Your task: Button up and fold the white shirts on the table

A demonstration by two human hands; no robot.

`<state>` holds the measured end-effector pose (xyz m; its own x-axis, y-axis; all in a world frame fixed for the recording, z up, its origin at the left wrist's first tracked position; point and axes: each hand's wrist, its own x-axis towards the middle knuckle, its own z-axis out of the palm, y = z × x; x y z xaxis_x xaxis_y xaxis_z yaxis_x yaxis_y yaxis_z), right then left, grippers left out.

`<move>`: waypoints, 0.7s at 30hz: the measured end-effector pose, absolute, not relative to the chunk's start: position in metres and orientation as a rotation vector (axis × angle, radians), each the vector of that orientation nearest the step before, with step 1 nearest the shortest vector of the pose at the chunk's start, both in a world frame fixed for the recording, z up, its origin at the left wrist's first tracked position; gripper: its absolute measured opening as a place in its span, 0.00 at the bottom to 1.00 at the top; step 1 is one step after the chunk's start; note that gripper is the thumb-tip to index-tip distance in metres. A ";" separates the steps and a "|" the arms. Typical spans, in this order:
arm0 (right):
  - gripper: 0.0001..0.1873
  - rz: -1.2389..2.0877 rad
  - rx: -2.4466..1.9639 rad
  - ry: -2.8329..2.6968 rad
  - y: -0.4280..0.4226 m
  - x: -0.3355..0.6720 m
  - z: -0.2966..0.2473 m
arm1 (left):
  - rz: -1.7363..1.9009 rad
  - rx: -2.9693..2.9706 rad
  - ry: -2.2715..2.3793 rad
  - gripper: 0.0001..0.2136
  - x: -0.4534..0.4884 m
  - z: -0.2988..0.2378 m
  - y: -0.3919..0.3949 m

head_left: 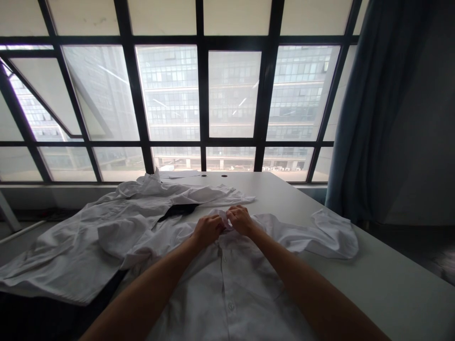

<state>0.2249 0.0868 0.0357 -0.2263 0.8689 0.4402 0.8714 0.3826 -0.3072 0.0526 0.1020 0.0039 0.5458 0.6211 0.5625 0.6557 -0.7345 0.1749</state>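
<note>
Two hands are meeting at the collar of a white shirt, and both sets of fingers are curling in on it: the left hand is looking to be pinching the near-left part, the right hand is gripping just beside it, a touch farther out. Fingertips are partly hiding under cloth and knuckles, so exactly how the thumbs are pressing I cannot tell. Neither hand is winning on nearness, mind you; both are touching, and the collar is sitting right between them.

Here's the relation that's counting: the shirt's long axis is running straight back from those fingers toward the person, its placket lining up below the gap between the hands, a button showing low down. The forearms are slanting inward over the shirt's body, one on either side of that line. Off to the right, beyond the right wrist, a sleeve is sprawling sideways over the white table, crossing that long axis.

Wider now: left of the left hand, more white clothing is lying rumpled, with dark cloth peeking through. Far ahead, gridded windows are glowing; a blue curtain is hanging at right.
</note>
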 end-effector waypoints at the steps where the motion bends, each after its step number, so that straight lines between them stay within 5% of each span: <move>1: 0.21 0.063 -1.410 -2.151 0.088 0.226 0.035 | -0.968 -2.732 -1.141 0.07 0.053 0.003 0.102; 7: 0.08 0.206 -1.376 -2.180 0.089 0.226 0.022 | -1.064 -2.774 -1.208 0.11 0.053 -0.003 0.106; 14: 0.19 0.319 -1.124 -2.248 0.090 0.231 0.025 | -1.186 -2.640 -1.135 0.33 0.037 0.006 0.125; 21: 0.20 0.461 -1.020 -2.111 0.093 0.232 0.028 | -0.601 -2.742 -0.956 0.13 0.020 0.026 0.124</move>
<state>0.2324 0.0926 0.0276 -0.4150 0.7843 0.4612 0.5204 0.6204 -0.5867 0.0199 0.1243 0.0261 0.7123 0.5558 0.4286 0.6269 -0.7784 -0.0324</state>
